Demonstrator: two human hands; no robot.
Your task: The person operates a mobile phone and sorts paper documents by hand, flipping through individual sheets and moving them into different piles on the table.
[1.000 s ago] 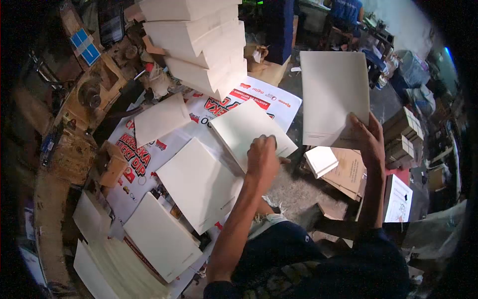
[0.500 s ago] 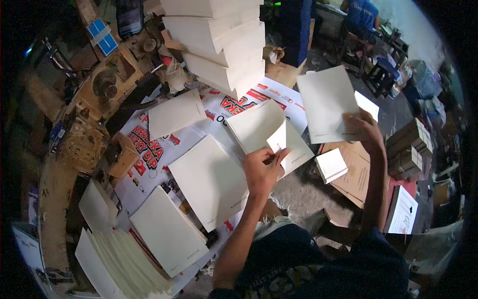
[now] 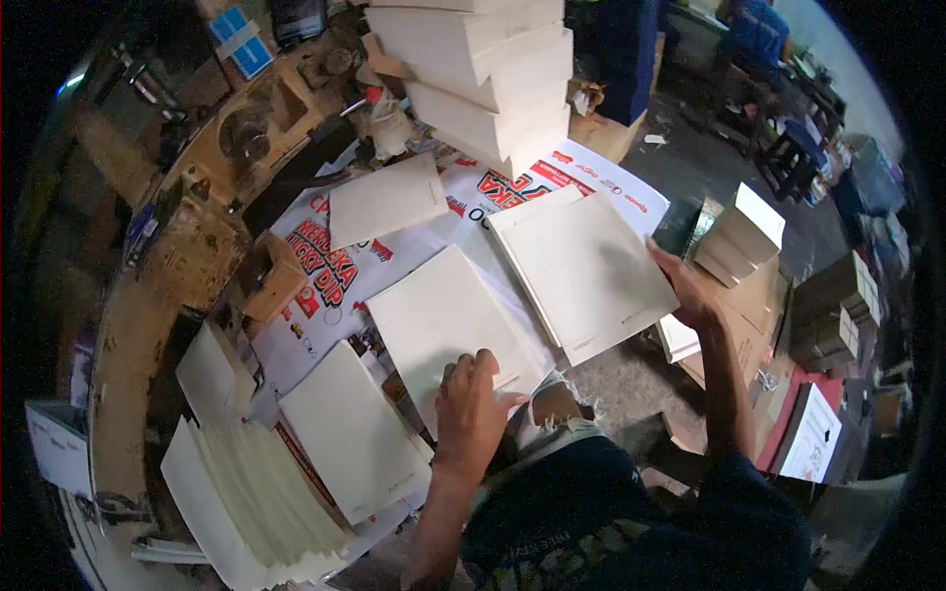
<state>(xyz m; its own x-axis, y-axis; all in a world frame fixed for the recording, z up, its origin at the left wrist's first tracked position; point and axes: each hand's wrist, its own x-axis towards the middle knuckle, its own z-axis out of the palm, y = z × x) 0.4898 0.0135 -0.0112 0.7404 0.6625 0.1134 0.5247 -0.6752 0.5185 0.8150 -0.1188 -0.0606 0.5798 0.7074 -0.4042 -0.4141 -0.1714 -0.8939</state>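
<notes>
A cream sheet (image 3: 596,266) with small print along its near edge lies on the right-hand paper pile, slightly askew to the sheets under it. My right hand (image 3: 687,288) is at that sheet's right edge, fingers stretched out along it and apart from a grip. My left hand (image 3: 470,409) rests over the near corner of the middle paper stack (image 3: 443,315), fingers loosely bent and thumb spread to the right. Left of it lies another paper stack (image 3: 350,433), and beyond that a fanned pile of folded sheets (image 3: 266,492).
Tall paper stacks (image 3: 483,89) rise at the back of the printed banner (image 3: 325,261). A single pile of sheets (image 3: 389,200) lies before them. A wooden block (image 3: 273,281) sits left. Small bundles (image 3: 739,236) stand on cardboard at right. A person (image 3: 757,34) sits far back.
My right hand has brought the raised sheet down onto the right-hand pile. My left hand has let go of that pile's lifted corner and moved left to the middle stack. The view has shifted.
</notes>
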